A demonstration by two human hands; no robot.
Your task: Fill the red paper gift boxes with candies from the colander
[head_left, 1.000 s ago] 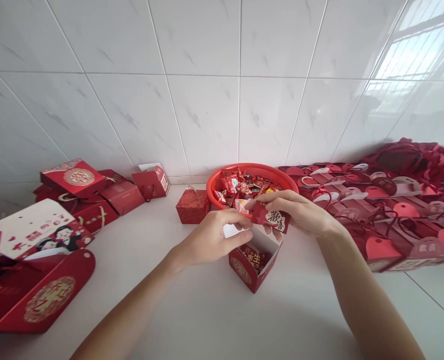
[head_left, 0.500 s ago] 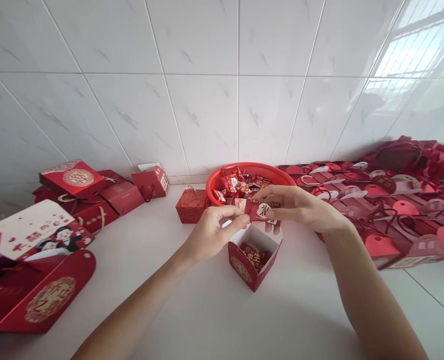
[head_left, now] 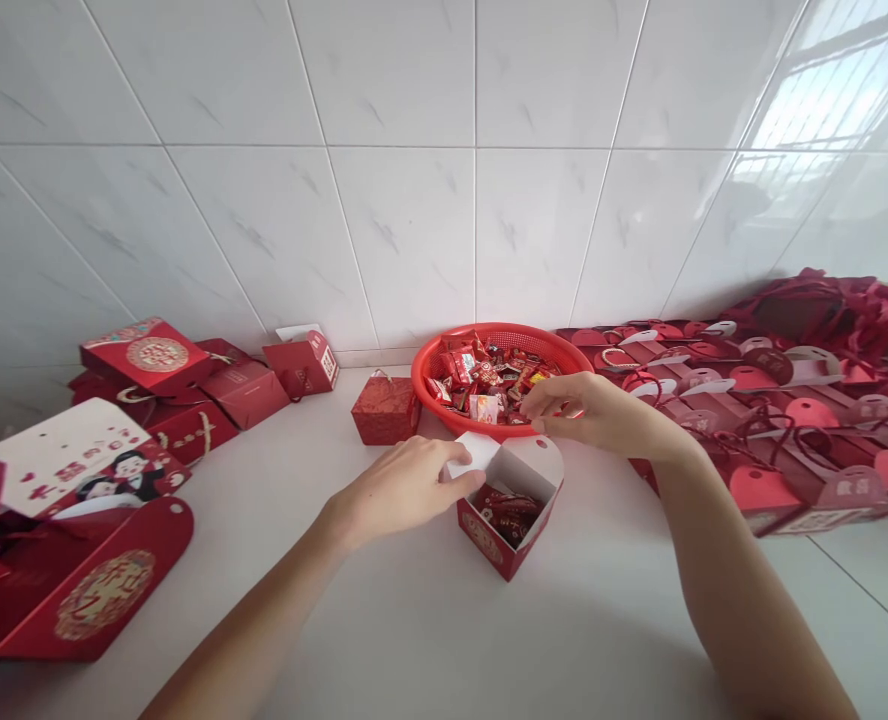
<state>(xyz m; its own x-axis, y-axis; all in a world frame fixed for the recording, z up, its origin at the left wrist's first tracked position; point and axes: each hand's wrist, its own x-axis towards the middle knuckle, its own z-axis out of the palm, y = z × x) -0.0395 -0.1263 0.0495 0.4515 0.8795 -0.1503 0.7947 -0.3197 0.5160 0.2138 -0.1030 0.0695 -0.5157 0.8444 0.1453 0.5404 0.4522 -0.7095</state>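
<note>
A small red gift box [head_left: 481,535] with white inner walls stands open in front of me, wrapped sweets [head_left: 508,508] lying inside it. My left hand [head_left: 406,485] is at its left side, thumb and fingers closed on the raised white flap [head_left: 474,450]. Above the box's far side hovers my right hand [head_left: 590,415], fingers loosely curved and apart, with nothing visible in it. Its fingertips are over the near right rim of a red plastic basket [head_left: 429,385], which holds many wrapped sweets [head_left: 481,375].
Left of the basket sits a small patterned red box [head_left: 385,410]. Red gift boxes [head_left: 144,360] are piled at the left, with a large open one [head_left: 99,590] nearer me. Rows of handled red boxes [head_left: 774,420] fill the right side. A tiled wall [head_left: 399,230] rises behind.
The dark red wrapped sweet has left my hands, and the contents of the box look different. My left hand has shifted down and left onto the flap; my right hand has stayed near the basket.
</note>
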